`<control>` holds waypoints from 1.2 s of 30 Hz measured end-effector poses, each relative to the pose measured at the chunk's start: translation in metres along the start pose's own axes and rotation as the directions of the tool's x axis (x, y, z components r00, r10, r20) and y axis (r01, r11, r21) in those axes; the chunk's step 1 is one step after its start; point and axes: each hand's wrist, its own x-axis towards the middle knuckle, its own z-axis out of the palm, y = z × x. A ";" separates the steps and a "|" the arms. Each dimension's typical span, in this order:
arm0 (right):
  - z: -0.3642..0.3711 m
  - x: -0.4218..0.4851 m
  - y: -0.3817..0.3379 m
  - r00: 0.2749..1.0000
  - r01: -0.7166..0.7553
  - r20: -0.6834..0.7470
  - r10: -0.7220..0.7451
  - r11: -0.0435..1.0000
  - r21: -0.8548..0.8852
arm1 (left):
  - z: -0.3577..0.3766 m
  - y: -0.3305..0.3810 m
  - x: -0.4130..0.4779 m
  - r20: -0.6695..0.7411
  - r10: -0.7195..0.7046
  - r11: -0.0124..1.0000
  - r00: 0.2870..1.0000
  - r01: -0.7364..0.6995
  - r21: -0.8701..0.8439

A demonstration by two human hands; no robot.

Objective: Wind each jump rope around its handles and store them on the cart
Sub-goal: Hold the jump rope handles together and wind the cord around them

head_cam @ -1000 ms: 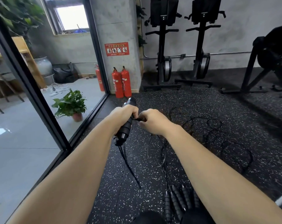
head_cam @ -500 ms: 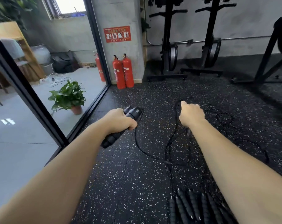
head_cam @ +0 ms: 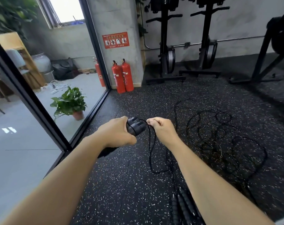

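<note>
Matt black, plastic-looking handles (head_cam: 136, 127) fill the fingers of the left hand (head_cam: 117, 133), a thin smooth black cord (head_cam: 150, 153) hangs from the right hand (head_cam: 161, 129), grainy matt speckled rubber floor (head_cam: 121, 184) lies beneath them, and glossy red metal extinguishers (head_cam: 122, 77) stand beyond.

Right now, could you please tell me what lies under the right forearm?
A bunch of black handles lies on the floor there, with cords leading away from them. The forearm covers their right side, so how many there are cannot be told.

head-worn view, forward-down, close over floor (head_cam: 121, 184).
</note>
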 end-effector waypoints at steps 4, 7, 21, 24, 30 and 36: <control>0.006 -0.034 -0.004 0.988 -0.101 -0.067 0.139 0.912 0.398 | -0.002 0.007 -0.032 -0.039 0.012 0.959 0.999 -0.022 -0.283; 0.009 -0.054 -0.010 0.976 -0.074 -0.151 0.158 0.888 0.454 | -0.003 0.016 -0.054 -0.067 0.032 0.926 0.997 -0.055 -0.373; 0.006 -0.099 -0.054 0.993 0.054 0.077 -0.091 0.919 0.390 | 0.014 0.053 -0.095 -0.197 0.055 0.899 0.979 -0.134 -0.416; -0.006 -0.105 -0.060 0.984 0.036 0.147 -0.100 0.920 0.391 | 0.019 0.056 -0.094 -0.206 0.051 0.886 0.977 -0.140 -0.443; -0.019 -0.111 -0.068 0.973 -0.058 0.228 0.020 0.985 0.162 | 0.025 0.060 -0.092 -0.209 0.038 0.784 0.977 -0.159 -0.600; -0.037 -0.110 -0.070 0.997 -0.032 0.057 0.052 0.951 -0.309 | 0.014 0.047 -0.082 -0.262 -0.040 0.917 0.964 -0.069 -0.392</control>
